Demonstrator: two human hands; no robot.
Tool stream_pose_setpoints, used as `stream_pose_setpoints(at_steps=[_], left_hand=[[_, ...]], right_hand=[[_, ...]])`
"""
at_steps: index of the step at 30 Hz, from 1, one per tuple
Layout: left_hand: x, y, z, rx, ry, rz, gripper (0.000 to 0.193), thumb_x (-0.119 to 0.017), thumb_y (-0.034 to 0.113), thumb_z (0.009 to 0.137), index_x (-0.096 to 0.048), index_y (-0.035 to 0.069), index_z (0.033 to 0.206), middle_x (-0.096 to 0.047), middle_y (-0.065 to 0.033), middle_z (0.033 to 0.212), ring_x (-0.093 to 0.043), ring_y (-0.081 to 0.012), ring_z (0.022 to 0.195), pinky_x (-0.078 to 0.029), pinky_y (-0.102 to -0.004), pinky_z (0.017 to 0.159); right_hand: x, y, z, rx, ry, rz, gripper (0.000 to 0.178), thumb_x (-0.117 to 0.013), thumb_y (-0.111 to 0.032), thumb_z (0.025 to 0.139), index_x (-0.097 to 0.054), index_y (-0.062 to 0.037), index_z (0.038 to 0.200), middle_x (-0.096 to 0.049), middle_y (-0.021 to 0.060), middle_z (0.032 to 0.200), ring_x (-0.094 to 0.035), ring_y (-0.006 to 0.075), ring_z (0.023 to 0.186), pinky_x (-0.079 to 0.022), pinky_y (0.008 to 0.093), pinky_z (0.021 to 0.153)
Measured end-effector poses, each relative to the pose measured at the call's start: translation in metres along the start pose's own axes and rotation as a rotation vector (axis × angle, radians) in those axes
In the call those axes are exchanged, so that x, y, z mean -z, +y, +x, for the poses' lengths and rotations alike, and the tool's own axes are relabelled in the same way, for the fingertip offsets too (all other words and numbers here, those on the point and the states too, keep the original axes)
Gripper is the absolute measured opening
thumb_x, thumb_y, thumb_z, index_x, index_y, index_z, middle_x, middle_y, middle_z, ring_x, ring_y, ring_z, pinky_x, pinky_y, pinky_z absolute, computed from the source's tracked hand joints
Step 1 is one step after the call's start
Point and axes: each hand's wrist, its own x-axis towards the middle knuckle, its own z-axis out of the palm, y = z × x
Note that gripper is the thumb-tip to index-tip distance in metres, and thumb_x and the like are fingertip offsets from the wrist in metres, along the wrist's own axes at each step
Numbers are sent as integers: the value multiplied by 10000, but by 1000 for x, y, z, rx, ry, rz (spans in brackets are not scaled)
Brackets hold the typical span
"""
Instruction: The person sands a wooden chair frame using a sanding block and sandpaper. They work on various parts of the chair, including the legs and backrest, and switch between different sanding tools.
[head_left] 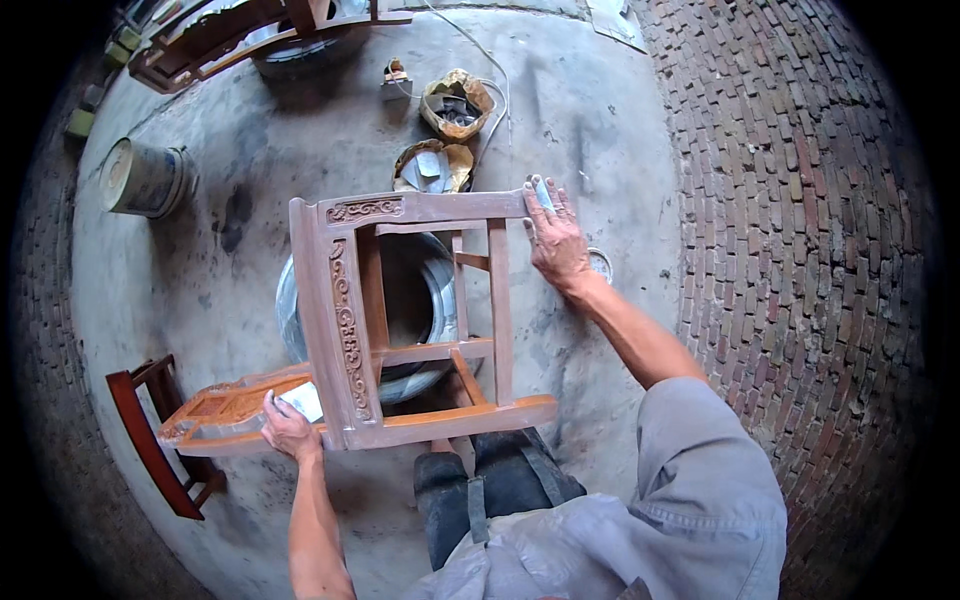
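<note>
A wooden chair frame [345, 330] with carved scrollwork lies on its side across a round ring-shaped support [440, 275], which looks like a tire. Its carved back [215, 408] reaches out to the left. Over that back, my left hand [290, 430] is closed on a white sheet of sandpaper [302, 401]. At the far right end of the chair's upper leg [465, 205], my right hand [555, 235] presses its fingers over the wood. A small pale blue piece of sandpaper [542, 193] shows between those fingers; the palm side is hidden.
A dark red wooden piece [150, 440] stands at the left. Beyond the chair are two paper-like bags [460, 105] with scraps, a small box [396, 88] and a cable. A bucket [145, 180] stands far left, another carved piece [220, 45] behind. Brick paving [780, 200] borders the right.
</note>
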Motion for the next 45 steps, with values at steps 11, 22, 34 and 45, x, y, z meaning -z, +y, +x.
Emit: stream_pose_setpoints(at_steps=[11,22,34,45], left_hand=[[3,-2,1,-16,-7,53,300,-500,226,1045,-633,97,1282,-730,-163,1174,-668,-343,1051,-428,-431,946],[-2,-6,1,-65,67,43,298,-507,221,1041,-633,113,1288,-741,-167,1111,-672,-347,1017,-432,-437,924],[4,4,2,-17,-6,67,303,-502,236,1046,-632,122,1295,-752,-166,1079,-684,-338,998,-429,-420,906],[6,8,1,24,-20,61,296,-512,247,1044,-635,138,1291,-744,-167,1068,-663,-360,958,-441,-439,931]], right_hand=[[-6,18,11,28,-20,107,540,-516,-120,1009,-425,64,1508,-476,290,1519,-423,461,1440,-323,500,1224],[-27,-9,-20,-309,137,325,561,-488,-75,1022,-350,69,1547,-381,343,1557,-364,479,1462,-362,478,1197],[-1,-9,-4,-167,66,195,602,-503,-75,1010,-328,21,1577,-378,306,1580,-317,474,1494,-333,511,1213],[-8,-2,3,-53,44,49,588,-507,-95,1010,-351,59,1555,-391,297,1578,-338,453,1494,-291,503,1237]])
